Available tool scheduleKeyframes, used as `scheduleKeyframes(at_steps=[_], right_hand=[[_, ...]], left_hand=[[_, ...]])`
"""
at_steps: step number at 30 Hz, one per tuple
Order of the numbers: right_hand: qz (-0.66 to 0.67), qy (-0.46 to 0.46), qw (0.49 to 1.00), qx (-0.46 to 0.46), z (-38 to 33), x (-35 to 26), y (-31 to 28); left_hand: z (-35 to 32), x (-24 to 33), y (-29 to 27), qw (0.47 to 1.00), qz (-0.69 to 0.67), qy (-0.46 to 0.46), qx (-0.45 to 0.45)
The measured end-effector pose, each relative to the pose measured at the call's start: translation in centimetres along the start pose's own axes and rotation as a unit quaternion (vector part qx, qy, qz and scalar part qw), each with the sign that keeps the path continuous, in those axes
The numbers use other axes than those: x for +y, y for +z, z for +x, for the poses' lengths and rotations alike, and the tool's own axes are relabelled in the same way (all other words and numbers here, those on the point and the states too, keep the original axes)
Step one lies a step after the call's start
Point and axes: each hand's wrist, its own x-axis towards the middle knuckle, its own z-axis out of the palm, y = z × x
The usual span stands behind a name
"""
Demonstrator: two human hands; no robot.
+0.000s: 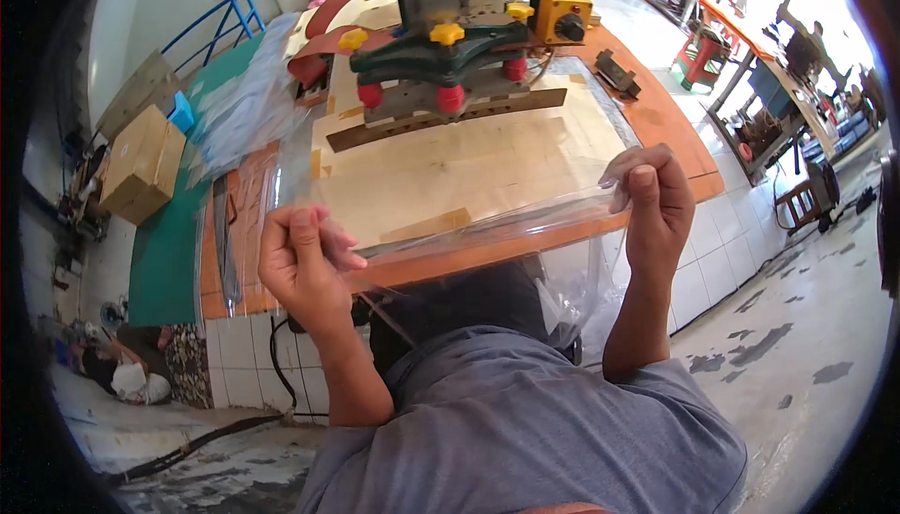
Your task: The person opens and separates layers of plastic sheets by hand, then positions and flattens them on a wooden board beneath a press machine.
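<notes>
A clear plastic sheet (525, 217) is stretched between my hands, over the near edge of the orange-topped table (412, 272). My left hand (305, 256) pinches its left end between thumb and fingers. At the right end, my right hand (656, 193) is closed on the sheet in the same way, a little higher. Part of the plastic hangs down toward my lap. Beyond it lies a pale board (487, 163) with pieces of brown tape. Above the board stands a press with a dark green head (448, 62), red feet, yellow knobs and a long metal bar (450, 119) below.
A yellow control box (561, 15) with a black knob sits beside the press. A metal bracket (617, 74) lies to its right. Clear plastic sheets (239, 106) are piled on a green surface (164, 270) at left, near a cardboard box (143, 163). Another person (136, 373) is at lower left.
</notes>
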Motion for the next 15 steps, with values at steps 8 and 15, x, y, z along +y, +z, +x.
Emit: scheduleKeyframes(at_steps=[8,15], right_hand=[[-0.019,0.010,0.999,-0.041,0.4,-0.9,-0.1],[0.000,0.058,0.998,-0.010,0.0,-0.5,-0.1]], left_hand=[[0.1,-0.7,0.0,1.000,0.010,0.023,0.006],[-0.1,-0.6,-0.6,0.999,-0.014,0.029,-0.032]])
